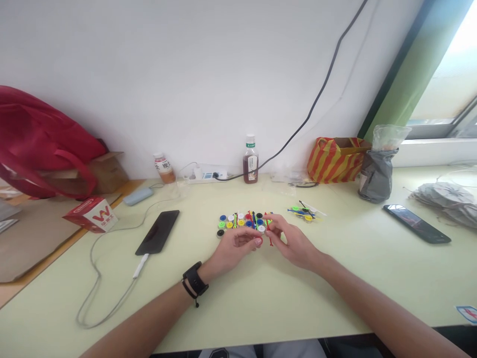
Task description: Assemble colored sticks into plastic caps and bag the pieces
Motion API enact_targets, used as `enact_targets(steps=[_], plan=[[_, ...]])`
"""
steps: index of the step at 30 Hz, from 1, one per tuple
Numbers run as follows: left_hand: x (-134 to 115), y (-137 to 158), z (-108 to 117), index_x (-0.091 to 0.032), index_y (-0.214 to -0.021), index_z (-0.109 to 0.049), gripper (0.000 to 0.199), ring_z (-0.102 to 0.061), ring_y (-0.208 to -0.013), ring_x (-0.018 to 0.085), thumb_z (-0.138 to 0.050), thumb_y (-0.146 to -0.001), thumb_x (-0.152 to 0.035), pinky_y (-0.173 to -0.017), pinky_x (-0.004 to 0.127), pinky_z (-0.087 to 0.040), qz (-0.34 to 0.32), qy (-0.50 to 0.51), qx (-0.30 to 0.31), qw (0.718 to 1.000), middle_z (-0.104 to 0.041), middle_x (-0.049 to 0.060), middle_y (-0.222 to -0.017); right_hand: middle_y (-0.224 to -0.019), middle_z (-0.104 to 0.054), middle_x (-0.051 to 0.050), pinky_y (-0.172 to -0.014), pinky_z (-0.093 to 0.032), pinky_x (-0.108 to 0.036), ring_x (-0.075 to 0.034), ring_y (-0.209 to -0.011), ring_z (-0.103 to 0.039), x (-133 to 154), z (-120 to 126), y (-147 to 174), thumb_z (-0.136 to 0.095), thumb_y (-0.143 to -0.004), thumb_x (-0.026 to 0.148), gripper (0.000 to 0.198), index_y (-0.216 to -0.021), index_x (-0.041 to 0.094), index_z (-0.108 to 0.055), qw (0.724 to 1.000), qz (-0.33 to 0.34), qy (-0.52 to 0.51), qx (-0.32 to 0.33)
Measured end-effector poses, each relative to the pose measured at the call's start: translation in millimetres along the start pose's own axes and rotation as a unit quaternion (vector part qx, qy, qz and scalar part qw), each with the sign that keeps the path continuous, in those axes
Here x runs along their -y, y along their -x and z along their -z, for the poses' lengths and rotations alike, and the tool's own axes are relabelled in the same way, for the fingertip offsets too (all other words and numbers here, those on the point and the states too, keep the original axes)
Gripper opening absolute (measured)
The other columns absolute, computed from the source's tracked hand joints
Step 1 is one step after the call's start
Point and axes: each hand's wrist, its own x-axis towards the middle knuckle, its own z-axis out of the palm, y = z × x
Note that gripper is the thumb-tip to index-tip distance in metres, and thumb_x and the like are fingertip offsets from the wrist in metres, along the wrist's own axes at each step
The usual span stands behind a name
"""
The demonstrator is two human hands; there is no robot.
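My left hand [240,246] is closed on a small red round piece [258,241], held at the fingertips. Close beside it, my right hand [290,241] pinches a thin red plastic stick [269,231] with a wider, arrow-like end. Just beyond both hands lies a group of small round plastic pieces [229,224] in white, blue, green, yellow and black, with coloured sticks [235,220] lying on some of them. My fingers hide part of this group. Farther right is a loose pile of similar sticks and discs [303,213].
A black phone [157,232] on a cable lies left, near a red-white box [91,215]. Behind stand two drink bottles [251,161] [164,168] and a power strip [208,174]. A striped bag [335,160], grey bag [377,174] and second phone [416,223] are right.
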Motion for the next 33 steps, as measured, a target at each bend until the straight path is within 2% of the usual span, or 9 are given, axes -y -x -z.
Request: enact_targets(steps=[3, 4, 8, 10, 16, 22, 25, 28, 33], plan=[[-0.5, -0.3, 0.1, -0.017, -0.106, -0.077, 0.03, -0.071, -0.092, 0.02, -0.077, -0.089, -0.041, -0.086, 0.033, -0.059, 0.001, -0.003, -0.005, 1.0, -0.077, 0.01, -0.105, -0.085, -0.066, 0.0, -0.068, -0.051, -0.031, -0.018, -0.072, -0.063, -1.2, -0.4, -0.6, -0.044, -0.105, 0.027, 0.051, -0.153, 0.025, -0.028, 1.0, -0.003, -0.002, -0.015], [-0.6, -0.4, 0.2, -0.017, -0.108, -0.077, 0.031, -0.071, -0.094, 0.021, -0.078, -0.088, -0.041, -0.088, 0.035, -0.059, 0.003, -0.006, -0.006, 1.0, -0.077, 0.01, -0.107, -0.084, -0.066, 0.0, -0.068, -0.05, -0.031, -0.018, -0.072, -0.063, -1.8, -0.2, -1.0, -0.045, -0.105, 0.027, 0.05, -0.152, 0.025, -0.03, 1.0, -0.004, -0.001, -0.02], [-0.4, -1.3, 0.4, -0.016, -0.109, -0.077, 0.032, -0.072, -0.099, 0.023, -0.08, -0.087, -0.039, -0.093, 0.037, -0.06, 0.006, -0.008, -0.009, 1.0, -0.077, 0.011, -0.109, -0.089, -0.072, -0.004, -0.067, -0.048, -0.03, -0.019, -0.076, -0.064, -5.4, 0.7, -2.6, -0.049, -0.104, 0.031, 0.018, -0.117, 0.025, -0.06, 0.999, 0.021, 0.031, -0.017], [-0.6, -1.7, 0.5, -0.016, -0.109, -0.077, 0.031, -0.072, -0.101, 0.023, -0.08, -0.087, -0.037, -0.095, 0.038, -0.06, 0.003, -0.003, -0.007, 1.0, -0.077, 0.011, -0.11, -0.09, -0.073, -0.005, -0.067, -0.047, -0.03, -0.02, -0.077, -0.065, -6.6, 0.7, -2.8, -0.049, -0.104, 0.033, 0.017, -0.107, 0.025, -0.064, 0.998, 0.032, 0.053, -0.009], [-0.3, -2.1, 1.4, -0.017, -0.115, -0.077, 0.031, -0.072, -0.107, 0.024, -0.079, -0.089, -0.034, -0.1, 0.039, -0.058, 0.0, 0.004, 0.003, 1.0, -0.078, 0.011, -0.116, -0.095, -0.07, -0.005, -0.07, -0.044, -0.03, -0.019, -0.079, -0.061, 0.8, 2.4, -2.3, -0.04, -0.108, 0.03, 0.02, -0.111, 0.026, -0.059, 0.996, 0.047, 0.067, 0.016], [2.3, -2.7, 2.2, -0.017, -0.114, -0.078, 0.031, -0.072, -0.109, 0.025, -0.079, -0.088, -0.035, -0.1, 0.039, -0.059, 0.0, -0.001, -0.002, 1.0, -0.077, 0.011, -0.118, -0.09, -0.061, -0.004, -0.072, -0.042, -0.032, -0.02, -0.077, -0.056, 12.3, 9.7, -2.0, -0.031, -0.11, 0.03, 0.025, -0.104, 0.024, -0.054, 0.997, 0.042, 0.056, 0.012], [1.4, -2.7, 3.0, -0.017, -0.112, -0.078, 0.03, -0.072, -0.108, 0.025, -0.079, -0.088, -0.035, -0.099, 0.038, -0.059, 0.003, -0.011, -0.004, 1.0, -0.077, 0.011, -0.116, -0.087, -0.058, -0.003, -0.072, -0.041, -0.032, -0.02, -0.076, -0.054, 11.9, 10.7, -1.8, -0.029, -0.109, 0.026, 0.023, -0.116, 0.024, -0.051, 0.999, 0.023, 0.034, 0.013], [-0.8, -2.1, 3.2, -0.017, -0.113, -0.078, 0.029, -0.072, -0.109, 0.025, -0.078, -0.089, -0.034, -0.099, 0.037, -0.059, 0.0, -0.017, 0.001, 1.0, -0.077, 0.01, -0.117, -0.084, -0.054, 0.001, -0.068, -0.038, -0.03, -0.019, -0.069, -0.051, 10.4, 9.3, -1.3, -0.031, -0.106, 0.021, 0.026, -0.131, 0.024, -0.039, 1.0, -0.012, 0.007, 0.014], [-4.1, -0.6, 1.3, -0.018, -0.114, -0.078, 0.029, -0.071, -0.111, 0.025, -0.078, -0.089, -0.033, -0.1, 0.038, -0.059, -0.012, -0.024, 0.002, 1.0, -0.076, 0.01, -0.119, -0.084, -0.049, 0.002, -0.07, -0.036, -0.029, -0.017, -0.069, -0.046, 15.1, 7.0, -0.2, -0.033, -0.104, 0.017, 0.027, -0.129, 0.025, -0.038, 0.998, 0.011, -0.018, 0.065]])
